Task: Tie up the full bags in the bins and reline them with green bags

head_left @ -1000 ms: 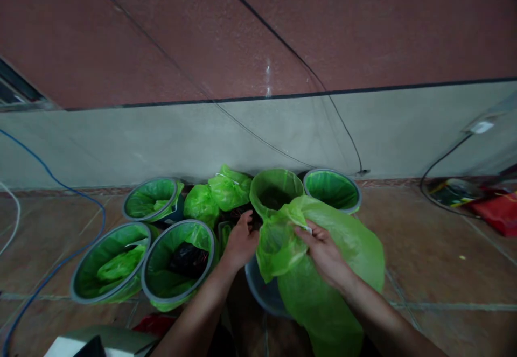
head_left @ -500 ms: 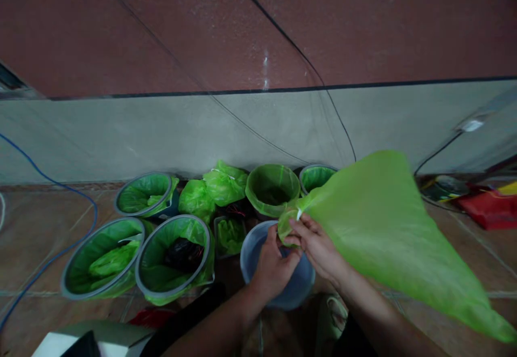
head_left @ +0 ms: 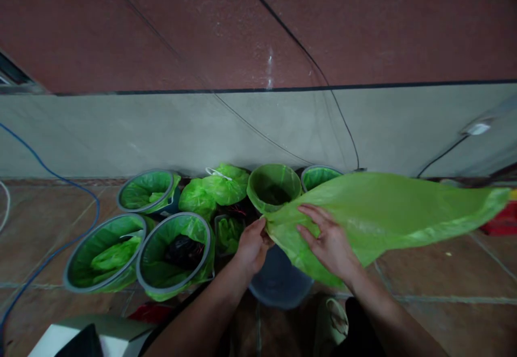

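Note:
A large translucent green trash bag (head_left: pixel 396 211) stretches from the middle of the view out to the right, puffed with air. My left hand (head_left: pixel 253 245) is closed on its gathered near end, thumb on top. Against the bag's side, my right hand (head_left: pixel 329 241) lies with fingers stretched out and apart, not closed around it. Below both hands stands a blue-grey bucket (head_left: pixel 279 288), partly covered by the bag. Just behind is a bin (head_left: pixel 273 169) lined with a green bag.
Lined bins stand on the left, including a front bin (head_left: pixel 209 260) with a black bundle inside. Tied green bags (head_left: pixel 226 184) lie by the wall (head_left: pixel 181 136). A blue cable (head_left: pixel 52 173) crosses the tiled floor. A white box (head_left: pixel 56 341) sits at lower left.
The bag has swung flatter and its far end has risen. My left hand has moved left with the gathered end. My right hand has left that end and spread over the bag's side.

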{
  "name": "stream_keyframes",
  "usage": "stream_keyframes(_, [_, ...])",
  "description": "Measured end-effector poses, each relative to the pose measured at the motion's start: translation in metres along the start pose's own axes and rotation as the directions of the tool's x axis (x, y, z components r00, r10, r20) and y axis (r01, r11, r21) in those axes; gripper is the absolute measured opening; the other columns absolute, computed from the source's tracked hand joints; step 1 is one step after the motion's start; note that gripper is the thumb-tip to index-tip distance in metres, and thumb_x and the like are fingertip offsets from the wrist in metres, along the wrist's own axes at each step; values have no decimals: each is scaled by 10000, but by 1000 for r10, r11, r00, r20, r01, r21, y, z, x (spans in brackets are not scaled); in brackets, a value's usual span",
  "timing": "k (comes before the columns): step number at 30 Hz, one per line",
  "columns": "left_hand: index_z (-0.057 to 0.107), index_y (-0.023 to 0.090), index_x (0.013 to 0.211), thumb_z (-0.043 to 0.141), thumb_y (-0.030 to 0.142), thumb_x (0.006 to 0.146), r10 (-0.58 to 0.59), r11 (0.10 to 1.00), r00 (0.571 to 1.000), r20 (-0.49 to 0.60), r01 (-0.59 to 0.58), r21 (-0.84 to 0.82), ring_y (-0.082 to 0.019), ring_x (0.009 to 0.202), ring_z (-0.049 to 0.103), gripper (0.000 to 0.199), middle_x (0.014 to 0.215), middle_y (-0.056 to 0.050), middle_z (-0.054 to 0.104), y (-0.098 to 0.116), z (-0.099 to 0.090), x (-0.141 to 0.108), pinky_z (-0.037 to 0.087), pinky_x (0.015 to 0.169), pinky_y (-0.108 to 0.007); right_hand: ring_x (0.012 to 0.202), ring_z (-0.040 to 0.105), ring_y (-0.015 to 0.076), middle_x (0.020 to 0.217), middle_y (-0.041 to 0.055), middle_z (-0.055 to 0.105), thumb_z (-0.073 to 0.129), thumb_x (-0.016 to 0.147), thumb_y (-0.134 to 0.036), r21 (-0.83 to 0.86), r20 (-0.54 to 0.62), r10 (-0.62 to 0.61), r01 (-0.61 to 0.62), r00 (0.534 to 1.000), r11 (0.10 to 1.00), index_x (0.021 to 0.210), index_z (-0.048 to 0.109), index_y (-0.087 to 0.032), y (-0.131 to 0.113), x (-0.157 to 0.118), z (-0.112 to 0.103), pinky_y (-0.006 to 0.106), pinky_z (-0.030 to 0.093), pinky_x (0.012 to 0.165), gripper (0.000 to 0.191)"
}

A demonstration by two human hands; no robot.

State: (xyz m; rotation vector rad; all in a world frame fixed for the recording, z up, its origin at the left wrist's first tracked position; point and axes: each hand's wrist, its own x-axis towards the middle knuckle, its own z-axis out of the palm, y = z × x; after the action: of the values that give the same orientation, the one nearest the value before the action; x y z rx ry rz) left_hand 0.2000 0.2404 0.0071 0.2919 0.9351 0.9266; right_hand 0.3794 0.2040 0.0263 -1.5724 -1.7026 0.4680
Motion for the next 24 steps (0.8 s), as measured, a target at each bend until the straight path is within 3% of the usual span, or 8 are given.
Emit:
stream_keyframes(3, [703,125,914,639,302,851,-30,998,999,25,31,-58,-201,811,703,198,841,-82,745,8,2,0,548,805,-330,1234,503,294,1322,116,578,621,839,-360,-232,15,-106,107,994,967,1287,589,-201,9,1,-14,497,413,1069,477])
stream_keyframes(8, [687,126,880,556,282,922,-32,996,997,-66,26,-89,-210,870,715,208,862,-87,750,16,4,4,551,880,-345,1130,550,301,1208,129,647,586,834,-302,-391,31,-78,84,996,916,1247,634,-166,28,0,-19,484,446,1014,438])
stream_keyframes(11, [669,129,853,494,303,958,-60,991,993,-104,47,-123,-209,892,715,268,855,-88,746,22,4,5,551,893,-344,951,618,278,991,122,719,502,870,-261,-393,34,-27,38,999,919,1067,722,-169,32,-1,-13,464,480,931,310])
stream_keyframes(14, [670,141,889,450,370,974,-80,989,993,-88,67,-132,-223,922,713,328,832,-78,742,28,6,2,548,915,-370,890,638,256,925,107,734,480,891,-255,-340,45,17,-1,999,941,957,743,-185,25,1,-4,426,489,892,280])
stream_keyframes(19, [689,133,994,464,493,937,-106,992,992,68,110,-60,-268,1000,701,428,926,-103,755,33,14,-7,541,941,-412,845,635,227,839,78,720,466,902,-206,-293,73,42,-19,996,956,839,723,-191,0,9,6,375,476,870,265])
stream_keyframes(24, [686,148,1128,641,278,823,-222,969,975,4,220,116,-291,994,714,334,954,-95,770,15,18,-14,566,905,-418,761,641,227,745,64,706,507,864,-182,-229,-59,40,-53,997,972,717,674,-211,-13,17,5,363,492,826,225])
